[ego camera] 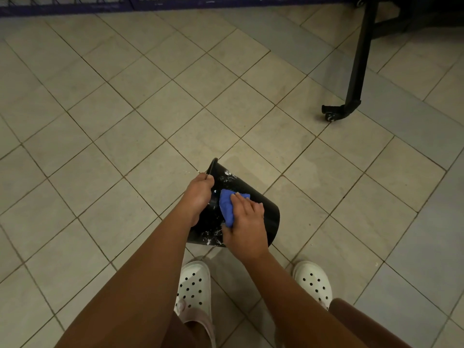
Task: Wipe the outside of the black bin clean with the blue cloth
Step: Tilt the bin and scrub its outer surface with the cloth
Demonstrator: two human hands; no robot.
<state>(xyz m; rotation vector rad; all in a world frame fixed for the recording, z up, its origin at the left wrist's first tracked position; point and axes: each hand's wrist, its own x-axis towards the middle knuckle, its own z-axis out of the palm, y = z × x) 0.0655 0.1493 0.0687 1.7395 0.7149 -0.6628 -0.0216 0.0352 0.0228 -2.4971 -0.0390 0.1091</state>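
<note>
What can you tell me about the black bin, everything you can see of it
The black bin looks like glossy hard plastic with a thin rim and a rounded wall. It is tipped on its side over the tiled floor, just ahead of the person's white clogs. White smears and flecks mark its outer wall, thickest near the rim and the lower edge. The left hand grips the rim, and the right hand presses the blue cloth against its side. Its inside is out of view.

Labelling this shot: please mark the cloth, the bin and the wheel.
cloth [226, 205], head view, bare blue fold.
bin [270, 217], head view, black outer wall.
wheel [329, 117], head view, castor at stand's foot.
</note>
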